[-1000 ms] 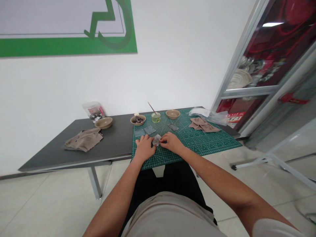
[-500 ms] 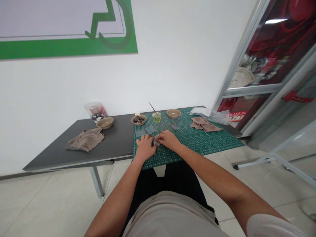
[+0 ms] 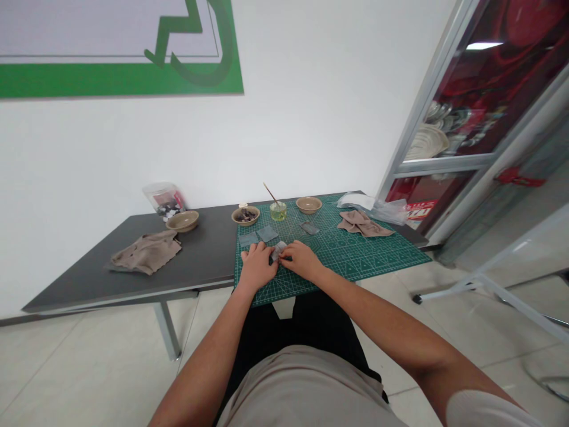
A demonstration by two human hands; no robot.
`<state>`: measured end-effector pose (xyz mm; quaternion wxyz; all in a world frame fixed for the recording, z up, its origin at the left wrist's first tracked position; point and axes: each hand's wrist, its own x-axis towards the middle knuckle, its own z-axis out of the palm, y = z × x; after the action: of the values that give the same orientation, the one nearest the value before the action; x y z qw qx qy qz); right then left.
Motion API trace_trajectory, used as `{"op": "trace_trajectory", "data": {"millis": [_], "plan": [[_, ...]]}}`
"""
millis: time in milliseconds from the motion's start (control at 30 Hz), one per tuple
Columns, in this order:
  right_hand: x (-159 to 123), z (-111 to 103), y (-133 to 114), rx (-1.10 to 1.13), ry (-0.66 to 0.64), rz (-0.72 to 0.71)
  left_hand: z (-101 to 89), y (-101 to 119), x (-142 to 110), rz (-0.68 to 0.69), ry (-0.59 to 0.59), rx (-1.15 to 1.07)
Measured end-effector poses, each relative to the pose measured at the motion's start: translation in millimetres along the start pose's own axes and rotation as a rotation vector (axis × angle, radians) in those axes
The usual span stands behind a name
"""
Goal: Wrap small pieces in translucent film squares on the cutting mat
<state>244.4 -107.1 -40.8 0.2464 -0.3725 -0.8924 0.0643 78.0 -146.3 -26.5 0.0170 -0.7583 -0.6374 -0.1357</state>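
Note:
Between my hands, low over the cutting mat, is a small grey, partly see-through piece point(image 3: 278, 251), flat like a little pouch or sheet; its exact kind cannot be made out. My left hand point(image 3: 258, 265) holds its left edge with thumb and forefinger, the other fingers spread on the mat. My right hand point(image 3: 301, 260) pinches its right side between thumb and fingertips, partly covering it. Just beyond lie similar flat grey pieces, one at the left point(image 3: 248, 239) and one beside it point(image 3: 267, 233). Another, darker piece point(image 3: 310, 228) rests farther right.
The green cutting mat point(image 3: 368, 255) covers the right part of the dark table point(image 3: 208, 249). At the back stand a bowl of dark bits point(image 3: 246, 216), a glass jar with a brush point(image 3: 278, 211) and bowls point(image 3: 309, 205). Brown cloths point(image 3: 146, 252) and a plastic bag point(image 3: 386, 209) lie at the sides.
My right hand's fingertips shifted over the small grey piece and then back toward its lower right side. My left hand stays at its left edge. The view swayed slightly.

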Motion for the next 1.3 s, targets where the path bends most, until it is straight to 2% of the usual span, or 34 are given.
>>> {"op": "trace_trajectory", "data": {"millis": [167, 300, 433, 600, 733, 867, 1033, 1300], "plan": [[15.8, 4.2, 3.2, 0.001, -0.023, -0.04, -1.3, -0.2, -0.5, 0.009, -0.004, 0.007], [20.5, 3.7, 12.3, -0.024, -0.001, -0.008, -2.8, 0.2, -0.3, 0.002, -0.023, 0.004], [11.4, -2.2, 16.9, -0.062, 0.005, 0.065, -4.6, 2.2, -1.4, -0.008, -0.031, 0.01], [-5.7, -7.9, 13.0, -0.009, 0.036, 0.08, -7.4, 4.8, -3.1, -0.002, -0.042, -0.008], [-8.0, -6.5, 4.4, 0.016, 0.0, 0.029, -7.5, 4.0, -3.3, -0.009, -0.047, -0.01], [1.6, -1.4, -2.3, 0.025, -0.039, -0.02, -6.3, 2.1, -2.9, 0.006, -0.037, -0.005], [15.6, 2.4, 1.3, 0.012, -0.043, -0.072, -6.6, 1.3, -2.9, 0.012, -0.043, 0.008], [4.8, -5.8, 9.1, -0.043, 0.014, 0.068, -4.9, 0.5, -2.1, 0.019, -0.027, 0.012]]}}
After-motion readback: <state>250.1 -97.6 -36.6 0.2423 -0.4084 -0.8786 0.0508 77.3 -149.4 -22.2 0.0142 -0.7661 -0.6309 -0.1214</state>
